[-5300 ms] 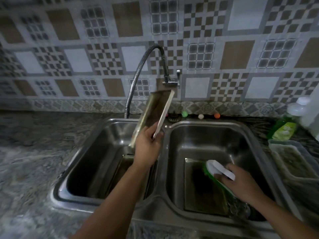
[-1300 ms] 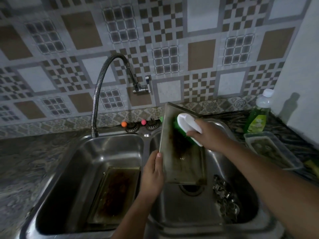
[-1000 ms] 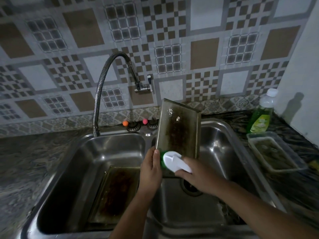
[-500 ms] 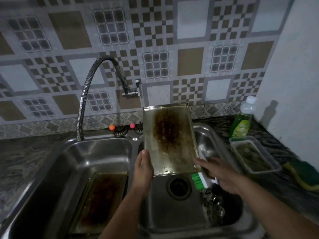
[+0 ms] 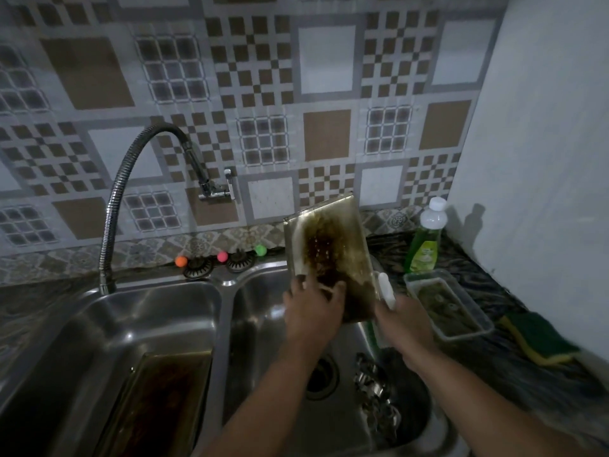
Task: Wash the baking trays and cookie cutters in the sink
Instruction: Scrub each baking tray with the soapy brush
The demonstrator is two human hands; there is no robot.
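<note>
A greasy, brown-stained baking tray (image 5: 331, 245) stands upright over the right sink basin (image 5: 263, 311). My left hand (image 5: 313, 308) grips its lower edge, fingers spread on the dirty face. My right hand (image 5: 403, 321) holds a white-handled scrub brush (image 5: 385, 290) against the tray's right edge; its bristles are hidden behind the tray. A second stained tray (image 5: 158, 400) lies flat in the left basin (image 5: 115, 324). Several metal cookie cutters (image 5: 375, 400) lie heaped in the right basin beside the drain (image 5: 321, 377).
A flexible faucet (image 5: 138, 179) arches over the left basin. Green dish soap bottle (image 5: 425, 242), a clear plastic container (image 5: 445, 305) and a green-yellow sponge (image 5: 537, 338) sit on the counter at right, by a white wall. Small coloured balls (image 5: 222, 256) line the sink's back rim.
The tray has tilted and shifted right. My left hand moved from its left edge onto its lower face. My right hand rose from the basin and brought the brush up to the tray's right edge.
</note>
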